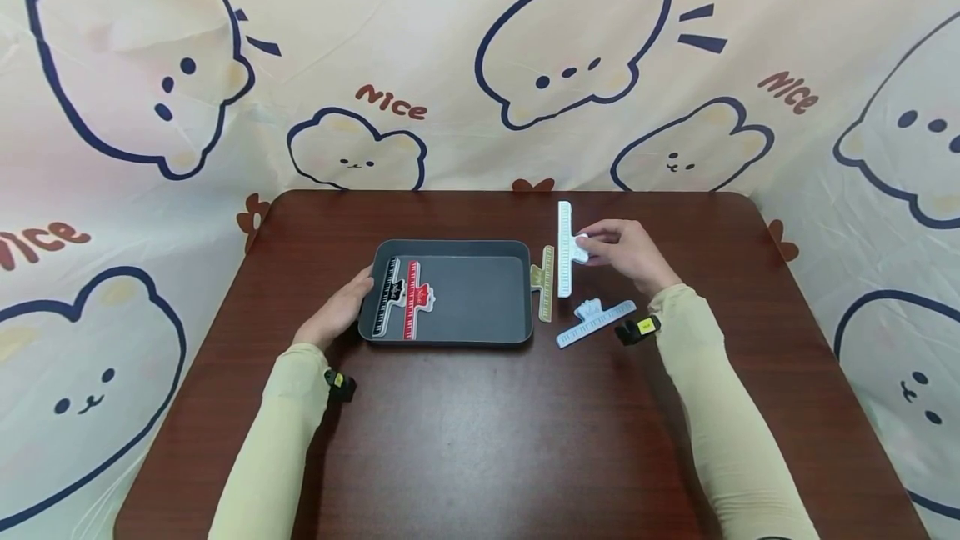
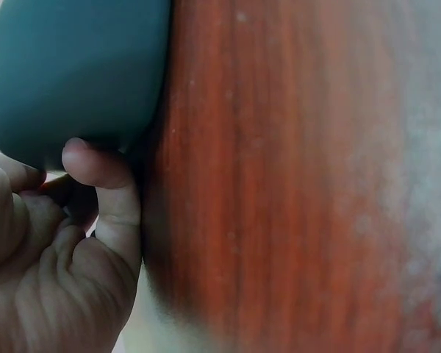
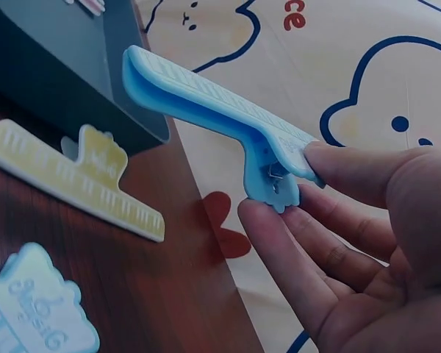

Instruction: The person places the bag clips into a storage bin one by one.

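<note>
My right hand (image 1: pixel 626 252) pinches a pale blue long-jawed clip (image 3: pixel 220 110) by its handles, thumb on one side and fingers on the other. The clip is off the table, beyond the dark grey tray's (image 1: pixel 480 290) right end. My left hand (image 1: pixel 337 307) holds that tray at its left end; in the left wrist view the thumb (image 2: pixel 95 165) lies against its outer wall. Inside the tray, on the left, a black clip (image 1: pixel 384 307) and a red clip (image 1: pixel 411 307) lie side by side. A yellow-green clip (image 3: pixel 81 176) and another light blue clip (image 1: pixel 596 323) are outside it.
The yellow-green clip lies close along the tray's right wall, and the second blue clip rests slanted nearer the right wrist. All stand on a dark brown wooden table (image 1: pixel 450 440). A cartoon-printed cloth (image 1: pixel 450 48) hangs behind and at both sides.
</note>
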A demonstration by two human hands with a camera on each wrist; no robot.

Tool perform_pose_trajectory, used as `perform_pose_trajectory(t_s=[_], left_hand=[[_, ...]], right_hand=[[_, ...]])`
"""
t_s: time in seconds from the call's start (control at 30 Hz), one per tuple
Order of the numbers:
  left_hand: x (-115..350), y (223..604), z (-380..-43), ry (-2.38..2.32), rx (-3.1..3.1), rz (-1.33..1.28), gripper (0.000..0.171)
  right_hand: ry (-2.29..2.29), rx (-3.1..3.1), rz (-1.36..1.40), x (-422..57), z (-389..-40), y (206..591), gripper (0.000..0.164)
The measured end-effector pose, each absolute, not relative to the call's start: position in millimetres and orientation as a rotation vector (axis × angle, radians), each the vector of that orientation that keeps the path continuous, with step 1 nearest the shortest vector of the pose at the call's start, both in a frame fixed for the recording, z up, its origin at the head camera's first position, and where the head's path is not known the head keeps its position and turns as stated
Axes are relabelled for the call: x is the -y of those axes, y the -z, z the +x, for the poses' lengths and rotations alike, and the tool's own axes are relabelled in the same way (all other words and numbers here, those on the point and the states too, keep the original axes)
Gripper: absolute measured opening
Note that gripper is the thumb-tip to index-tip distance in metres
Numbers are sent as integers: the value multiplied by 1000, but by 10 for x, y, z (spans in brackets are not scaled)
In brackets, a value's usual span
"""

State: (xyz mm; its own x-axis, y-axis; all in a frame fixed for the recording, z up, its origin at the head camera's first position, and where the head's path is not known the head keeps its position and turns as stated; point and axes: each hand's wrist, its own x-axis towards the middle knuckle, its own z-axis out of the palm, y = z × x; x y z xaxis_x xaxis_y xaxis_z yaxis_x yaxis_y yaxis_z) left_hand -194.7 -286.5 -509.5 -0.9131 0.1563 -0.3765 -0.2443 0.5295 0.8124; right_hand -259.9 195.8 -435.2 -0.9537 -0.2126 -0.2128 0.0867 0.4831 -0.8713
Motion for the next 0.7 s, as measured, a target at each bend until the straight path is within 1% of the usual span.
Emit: perform_pose_trajectory(t_s=[0.5, 0.7], left_hand=[[2867, 5080, -1945, -1375, -2369, -34, 59], [2865, 5099, -1948, -1386, -2359, -29, 59]], right_hand=[[1534, -2353, -168, -1600, -2597, 4324, 31], [1528, -2344, -183, -1461, -2595, 4312, 31]])
